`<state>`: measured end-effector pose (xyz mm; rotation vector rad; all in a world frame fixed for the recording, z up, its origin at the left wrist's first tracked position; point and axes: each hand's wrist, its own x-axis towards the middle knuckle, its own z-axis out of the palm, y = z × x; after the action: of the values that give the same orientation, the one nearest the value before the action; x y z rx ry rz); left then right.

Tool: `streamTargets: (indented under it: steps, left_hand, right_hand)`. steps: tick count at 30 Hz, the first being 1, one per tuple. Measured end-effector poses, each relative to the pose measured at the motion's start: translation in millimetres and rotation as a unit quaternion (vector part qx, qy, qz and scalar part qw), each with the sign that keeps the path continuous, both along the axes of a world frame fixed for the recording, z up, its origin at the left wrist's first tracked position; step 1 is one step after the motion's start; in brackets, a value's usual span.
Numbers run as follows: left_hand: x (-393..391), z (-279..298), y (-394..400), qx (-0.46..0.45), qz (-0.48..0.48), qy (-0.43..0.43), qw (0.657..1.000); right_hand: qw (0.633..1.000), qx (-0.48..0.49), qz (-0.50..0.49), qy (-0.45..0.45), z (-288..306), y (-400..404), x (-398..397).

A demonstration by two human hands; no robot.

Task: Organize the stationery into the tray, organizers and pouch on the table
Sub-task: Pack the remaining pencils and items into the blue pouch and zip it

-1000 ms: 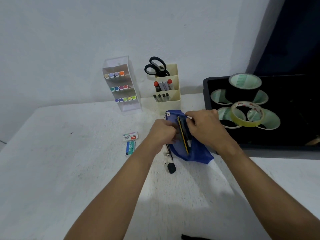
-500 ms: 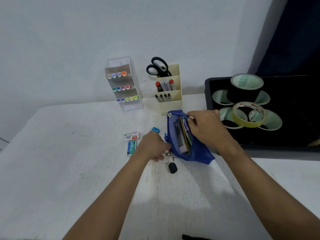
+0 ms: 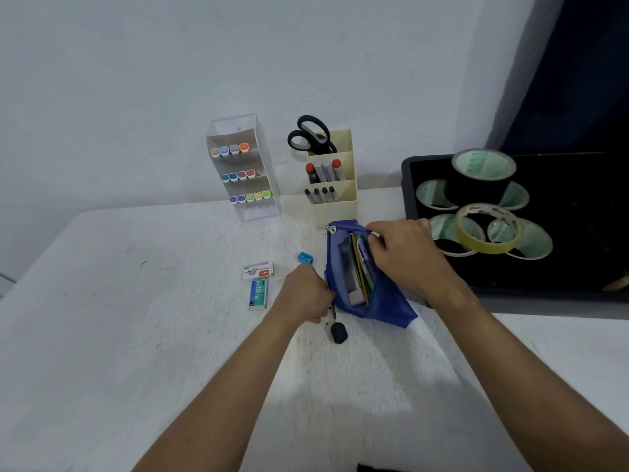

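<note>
On the white tabletop (image 3: 136, 335), near its far edge, our right hand (image 3: 405, 257) pinches the open blue fabric pouch (image 3: 381, 301) while our left hand (image 3: 306, 294) curls around something unclear; tugging could spill its pencils.

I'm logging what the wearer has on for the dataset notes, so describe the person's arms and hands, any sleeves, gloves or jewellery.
Both forearms are bare up to the bottom edge of the picture, with no sleeves showing. The left hand and right hand wear no gloves. No watch, bracelet or ring can be seen; the fingers are partly hidden.
</note>
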<state>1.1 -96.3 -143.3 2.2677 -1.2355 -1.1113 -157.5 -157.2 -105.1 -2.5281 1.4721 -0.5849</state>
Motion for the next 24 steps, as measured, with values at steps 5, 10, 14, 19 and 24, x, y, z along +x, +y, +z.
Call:
streamTargets:
  steps: [5, 10, 14, 19, 24]
  left_hand:
    - [14, 12, 3, 0.030, 0.039, 0.050, 0.998]
    - [20, 35, 5, -0.050, 0.071, 0.110, 0.990]
    - [8, 47, -2, -0.073, 0.047, 0.134, 0.987]
    - [-23, 47, -16, -0.084, 0.028, 0.144, 0.986]
    - [-29, 40, -16, -0.080, 0.022, 0.137, 0.987]
  right_hand:
    - [1.000, 0.000, 0.000, 0.002, -1, -1, 1]
    - [1.000, 0.001, 0.003, 0.004, -1, -1, 0]
    - [1.000, 0.002, -0.001, 0.003, -1, -1, 0]
    - [1.000, 0.001, -0.003, 0.004, -2, -2, 0]
    - [1.000, -0.002, -0.004, 0.010, -2, -2, 1]
